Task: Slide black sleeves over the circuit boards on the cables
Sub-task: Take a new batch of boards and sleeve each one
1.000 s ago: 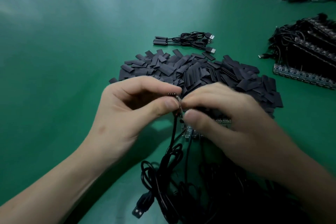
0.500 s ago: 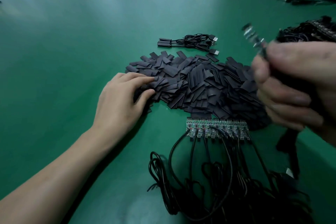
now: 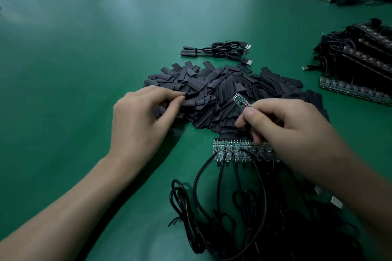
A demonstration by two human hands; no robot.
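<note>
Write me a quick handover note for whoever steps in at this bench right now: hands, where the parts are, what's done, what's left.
Left hand: fingers pinching at the near-left edge of the black sleeve pile, picking one out.
Right hand: pinching a bare circuit board on its cable, held up over the pile, no sleeve on it yet.
Near you: a row of joined bare boards with their cables trailing toward you.
Done: two sleeved cables lie behind the pile.
Far right: another stack of boards and cables, apparently unsleeved.
Left: sleeve the held board, then the rest.
</note>
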